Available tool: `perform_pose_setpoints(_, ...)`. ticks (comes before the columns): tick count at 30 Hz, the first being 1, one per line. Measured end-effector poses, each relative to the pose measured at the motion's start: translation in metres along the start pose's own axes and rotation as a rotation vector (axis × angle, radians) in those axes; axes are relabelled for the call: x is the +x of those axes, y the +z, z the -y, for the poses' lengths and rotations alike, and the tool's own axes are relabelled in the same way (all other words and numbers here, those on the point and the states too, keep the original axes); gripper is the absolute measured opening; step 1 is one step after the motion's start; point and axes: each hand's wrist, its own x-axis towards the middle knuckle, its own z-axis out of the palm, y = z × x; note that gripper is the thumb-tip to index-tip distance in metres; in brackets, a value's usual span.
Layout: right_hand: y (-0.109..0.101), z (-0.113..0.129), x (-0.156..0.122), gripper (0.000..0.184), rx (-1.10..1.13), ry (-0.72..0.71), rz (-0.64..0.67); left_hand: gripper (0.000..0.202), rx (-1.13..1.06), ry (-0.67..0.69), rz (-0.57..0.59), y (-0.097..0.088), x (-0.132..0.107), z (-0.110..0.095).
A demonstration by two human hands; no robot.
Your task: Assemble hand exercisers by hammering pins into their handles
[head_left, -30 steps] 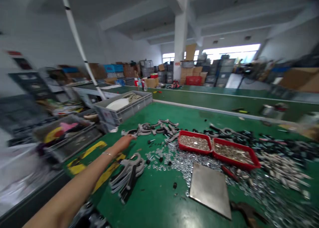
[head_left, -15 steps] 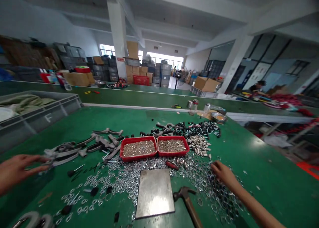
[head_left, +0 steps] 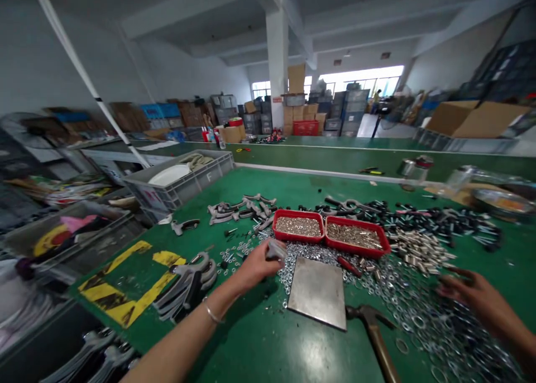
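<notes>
My left hand is closed round a grey metal handle part, held just left of the steel plate on the green table. My right hand rests among the loose washers at the right, fingers curled; what they pinch is too small to name. Two red trays of small metal pieces sit behind the plate. A hammer lies in front of it. More grey handle parts lie further back, and a stack of them lies at the left.
A grey crate stands at the back left, with more crates off the table's left edge. Black and silver sleeves are piled at the right. Yellow and black tape marks the near left corner. Boxes and shelving fill the hall behind.
My left hand came back from the far handle parts with one in its grip, now beside the plate. My right hand came into view and moved over the washers. The camera swung about.
</notes>
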Motion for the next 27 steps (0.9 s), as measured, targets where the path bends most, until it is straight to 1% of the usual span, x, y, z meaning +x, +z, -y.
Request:
perform_pose_setpoints(1, 0.003, 0.004, -0.016, 0.024, 0.107, 0.033, 0.049, 0.03, 0.204, 0.001, 0.009, 0.007, -0.002, 0.015)
perform_pose_setpoints(3, 0.014, 0.015, -0.055, 0.037, 0.272, 0.134, 0.14, 0.031, 0.603, -0.035, 0.017, 0.012, -0.004, 0.039)
perform_pose_setpoints(4, 0.023, 0.022, -0.076, 0.043, 0.322, 0.172, 0.19, 0.033, 0.749, -0.064, 0.026, 0.012, -0.004, 0.048)
perform_pose_setpoints(5, 0.034, 0.029, -0.097, 0.048, 0.363, 0.203, 0.236, 0.034, 0.845, -0.092, 0.048, 0.011, -0.003, 0.055)
perform_pose_setpoints(6, 0.047, 0.036, -0.118, 0.051, 0.397, 0.185, 0.284, 0.033, 0.895, -0.11, 0.071, 0.01, -0.002, 0.059)
perform_pose_setpoints(7, 0.06, 0.043, -0.137, 0.05, 0.44, 0.171, 0.344, 0.03, 0.912, -0.114, 0.084, 0.011, 0.001, 0.062)
perform_pose_setpoints(9, 0.086, 0.056, -0.169, 0.042, 0.58, 0.156, 0.458, 0.024, 0.925, -0.109, 0.085, 0.015, 0.007, 0.063)
perform_pose_setpoints(11, 0.109, 0.068, -0.189, 0.041, 0.721, 0.186, 0.561, 0.023, 0.934, -0.117, 0.068, 0.018, 0.014, 0.061)
perform_pose_setpoints(13, 0.123, 0.078, -0.195, 0.041, 0.764, 0.207, 0.616, 0.022, 0.92, -0.121, 0.031, 0.017, 0.021, 0.057)
perform_pose_setpoints(15, 0.13, 0.086, -0.191, 0.04, 0.718, 0.183, 0.612, 0.022, 0.876, -0.121, -0.031, 0.012, 0.027, 0.054)
perform_pose_setpoints(17, 0.133, 0.091, -0.182, 0.038, 0.667, 0.119, 0.578, 0.023, 0.799, -0.125, -0.096, 0.007, 0.03, 0.051)
perform_pose_setpoints(19, 0.135, 0.095, -0.173, 0.036, 0.657, 0.064, 0.575, 0.023, 0.696, -0.136, -0.129, 0.01, 0.029, 0.048)
perform_pose_setpoints(21, 0.139, 0.099, -0.165, 0.034, 0.713, 0.056, 0.607, 0.023, 0.579, -0.137, -0.11, 0.023, 0.024, 0.043)
perform_pose_setpoints(22, 0.142, 0.101, -0.162, 0.033, 0.755, 0.071, 0.637, 0.023, 0.458, -0.137, -0.079, 0.033, 0.019, 0.04)
perform_pose_setpoints(24, 0.148, 0.107, -0.158, 0.031, 0.837, 0.12, 0.702, 0.027, 0.086, -0.15, 0.015, 0.056, 0.009, 0.032)
perform_pose_setpoints(26, 0.153, 0.112, -0.156, 0.031, 0.912, 0.18, 0.752, 0.034, -0.3, -0.204, 0.104, 0.079, 0.0, 0.026)
perform_pose_setpoints(27, 0.154, 0.114, -0.156, 0.032, 0.948, 0.216, 0.769, 0.036, -0.427, -0.242, 0.129, 0.089, -0.004, 0.024)
